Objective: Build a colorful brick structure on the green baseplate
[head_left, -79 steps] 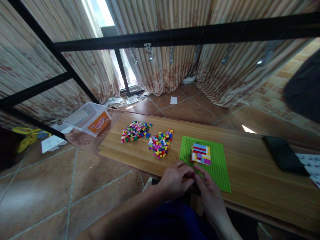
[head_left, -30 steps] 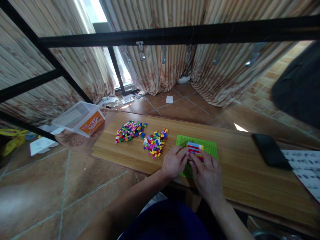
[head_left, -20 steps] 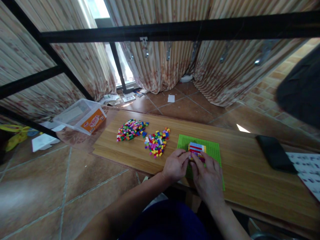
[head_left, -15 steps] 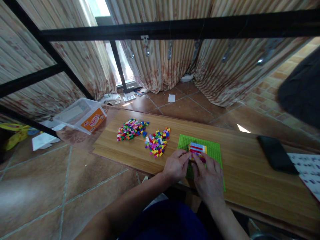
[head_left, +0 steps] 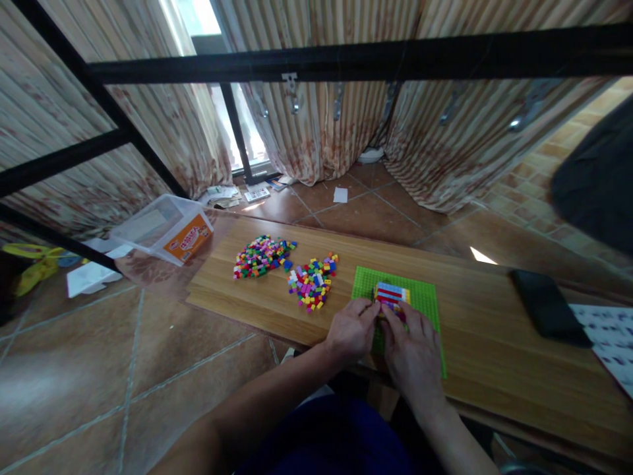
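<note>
A green baseplate point(head_left: 425, 300) lies on the wooden table point(head_left: 494, 356). On it stands a small block of stacked bricks point(head_left: 392, 294) in red, white, yellow and purple rows. My left hand point(head_left: 352, 332) and my right hand point(head_left: 413, 349) meet at the near side of that block, fingers curled and pressed together against it. What the fingertips pinch is too small to make out. Two heaps of loose coloured bricks lie to the left, one nearer point(head_left: 312, 284) and one farther point(head_left: 261, 256).
A black phone point(head_left: 548, 307) and a printed sheet point(head_left: 613, 336) lie at the table's right end. A clear plastic box with an orange label point(head_left: 168, 231) sits at the left end. A black metal frame point(head_left: 346, 63) crosses overhead. Tiled floor lies beyond.
Both hands moved from the table's near edge up onto the baseplate and closed in on the brick block. Over the last second they have barely shifted.
</note>
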`<action>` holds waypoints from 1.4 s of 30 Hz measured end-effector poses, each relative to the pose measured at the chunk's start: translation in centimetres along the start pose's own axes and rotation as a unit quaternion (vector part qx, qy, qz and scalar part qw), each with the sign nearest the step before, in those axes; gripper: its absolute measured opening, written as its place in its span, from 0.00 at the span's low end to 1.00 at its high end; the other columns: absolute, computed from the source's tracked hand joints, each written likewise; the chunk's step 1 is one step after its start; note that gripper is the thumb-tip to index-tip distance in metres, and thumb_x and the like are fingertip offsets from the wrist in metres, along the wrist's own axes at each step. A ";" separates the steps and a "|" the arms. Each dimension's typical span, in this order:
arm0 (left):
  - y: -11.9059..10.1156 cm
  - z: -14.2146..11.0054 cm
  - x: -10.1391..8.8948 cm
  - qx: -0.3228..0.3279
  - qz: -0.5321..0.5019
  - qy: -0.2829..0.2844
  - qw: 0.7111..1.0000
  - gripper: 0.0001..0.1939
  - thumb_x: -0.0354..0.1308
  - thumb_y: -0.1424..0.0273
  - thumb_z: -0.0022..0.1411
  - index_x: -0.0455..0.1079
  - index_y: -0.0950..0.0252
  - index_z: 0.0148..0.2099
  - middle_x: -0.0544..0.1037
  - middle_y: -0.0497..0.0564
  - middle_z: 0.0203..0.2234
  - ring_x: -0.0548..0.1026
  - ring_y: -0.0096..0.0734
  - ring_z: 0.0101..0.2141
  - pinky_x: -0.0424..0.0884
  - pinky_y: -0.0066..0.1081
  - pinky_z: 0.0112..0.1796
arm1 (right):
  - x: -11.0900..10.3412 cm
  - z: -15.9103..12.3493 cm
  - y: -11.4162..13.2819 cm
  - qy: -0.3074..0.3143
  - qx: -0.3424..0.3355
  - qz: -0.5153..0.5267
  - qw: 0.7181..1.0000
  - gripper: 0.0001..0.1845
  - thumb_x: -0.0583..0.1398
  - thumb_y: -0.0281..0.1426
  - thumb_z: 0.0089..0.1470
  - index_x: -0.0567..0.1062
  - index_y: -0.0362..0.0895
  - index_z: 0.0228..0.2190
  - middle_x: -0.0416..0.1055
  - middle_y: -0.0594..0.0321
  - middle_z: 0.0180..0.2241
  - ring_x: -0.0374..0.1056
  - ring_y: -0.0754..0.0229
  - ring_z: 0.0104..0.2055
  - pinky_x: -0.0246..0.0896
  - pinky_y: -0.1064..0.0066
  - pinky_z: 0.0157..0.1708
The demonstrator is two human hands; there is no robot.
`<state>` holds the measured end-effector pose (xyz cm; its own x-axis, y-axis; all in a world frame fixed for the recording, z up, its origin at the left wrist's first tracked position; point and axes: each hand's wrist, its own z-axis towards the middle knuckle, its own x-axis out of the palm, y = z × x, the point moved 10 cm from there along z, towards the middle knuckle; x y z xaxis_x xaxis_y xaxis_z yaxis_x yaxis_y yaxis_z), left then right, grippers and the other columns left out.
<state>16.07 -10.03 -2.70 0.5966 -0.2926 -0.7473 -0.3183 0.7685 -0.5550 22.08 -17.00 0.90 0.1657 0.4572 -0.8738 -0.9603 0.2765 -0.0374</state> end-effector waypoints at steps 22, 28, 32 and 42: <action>11.5 -5.6 -11.2 -0.198 0.089 -0.113 0.970 0.10 0.53 0.75 0.64 0.74 0.63 0.46 0.75 0.55 0.42 0.75 0.35 0.43 0.74 0.34 0.46 | -0.2 -4.3 1.8 -0.042 -0.004 0.211 0.977 0.18 0.52 0.39 0.65 0.76 0.43 0.45 0.72 0.49 0.51 0.67 0.48 0.51 0.64 0.54 0.48; 11.3 -4.0 -10.6 -0.211 0.129 -0.074 0.966 0.08 0.56 0.71 0.65 0.75 0.63 0.43 0.75 0.54 0.41 0.74 0.35 0.43 0.73 0.34 0.47 | 0.1 -4.9 2.1 -0.030 0.005 0.228 0.973 0.19 0.52 0.40 0.65 0.76 0.43 0.44 0.73 0.49 0.49 0.68 0.49 0.50 0.65 0.54 0.48; 11.3 -3.4 -10.0 -0.232 0.149 -0.045 0.960 0.07 0.57 0.67 0.64 0.75 0.63 0.41 0.75 0.54 0.41 0.73 0.36 0.44 0.72 0.35 0.48 | 0.4 -5.3 2.2 -0.022 0.009 0.239 0.971 0.18 0.52 0.40 0.65 0.77 0.43 0.43 0.73 0.49 0.49 0.69 0.49 0.50 0.65 0.54 0.48; 11.3 -1.9 -10.2 -0.303 0.164 -0.012 0.939 0.11 0.59 0.62 0.62 0.73 0.65 0.35 0.75 0.58 0.40 0.73 0.43 0.46 0.72 0.39 0.48 | 0.9 -5.5 2.3 -0.018 0.007 0.252 0.967 0.16 0.53 0.39 0.65 0.78 0.44 0.42 0.74 0.49 0.49 0.70 0.49 0.49 0.67 0.53 0.46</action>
<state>5.02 0.52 -2.06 0.4063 -0.0785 -0.9103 -0.8444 0.3484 -0.4070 18.78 -20.62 -2.70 -0.3154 0.5663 -0.7615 -0.9179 0.0216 0.3963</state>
